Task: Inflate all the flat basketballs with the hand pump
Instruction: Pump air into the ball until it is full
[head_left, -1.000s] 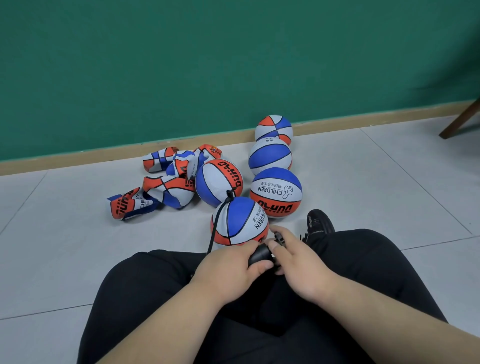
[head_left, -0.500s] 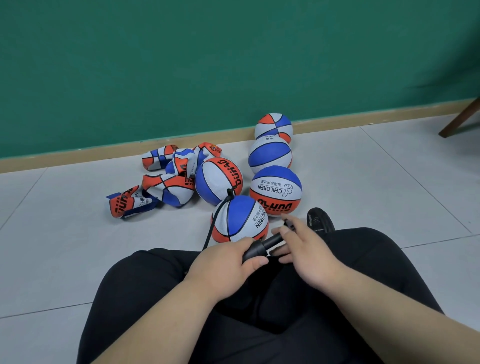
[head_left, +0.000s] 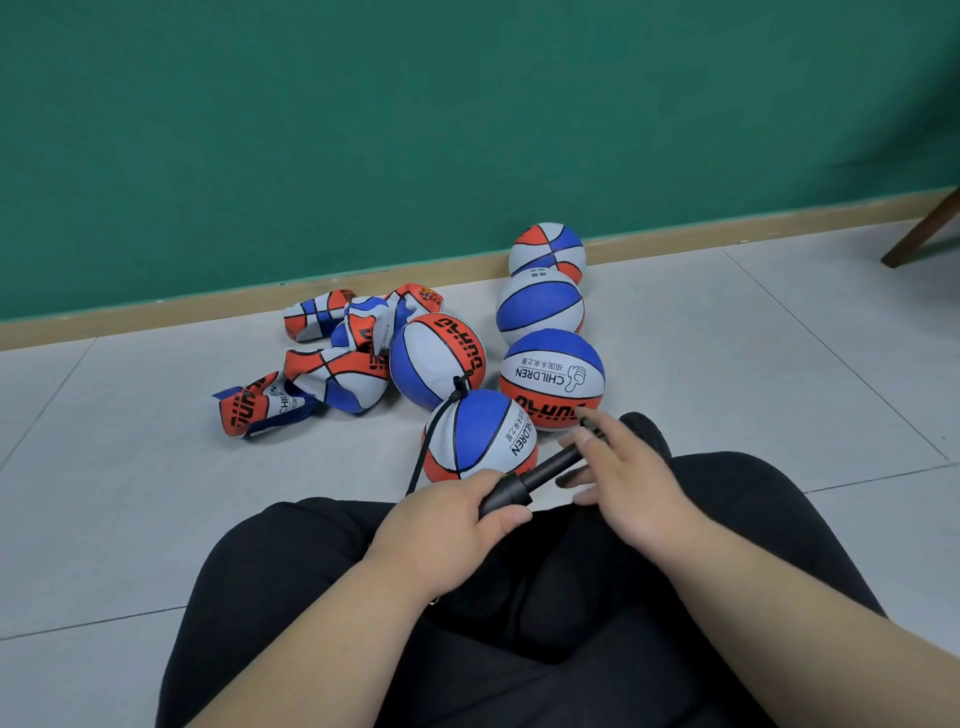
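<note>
Presently the left hand (head_left: 452, 519) is closed round the barrel of the hand pump (head_left: 506, 499), thumb on top. The right hand (head_left: 631, 483) lies over the far end of the plunger rod (head_left: 553, 465). Its fingers (head_left: 589, 434) are fairly straight across the handle, and it cannot be determined whether they clasp it.

Governing relation: the pump's long axis runs on a diagonal from the left hand, forward and rightward, to the right hand, with the rod exposed between the two. Any stroke must follow that line, the right hand travelling toward the left.

The basketball being filled (head_left: 480, 436) sits just beyond the left hand, touching or nearly touching its knuckles, nearer that hand than the right. A black hose (head_left: 434, 434) leaves the top of the ball and drops past the outer side of the left hand; its junction with the barrel is hidden.

Assessment: this ball looks round, likely close to full. The flat basketballs (head_left: 322, 369) lie in a heap well forward and left of the left hand, so the task is judged incomplete.
</note>
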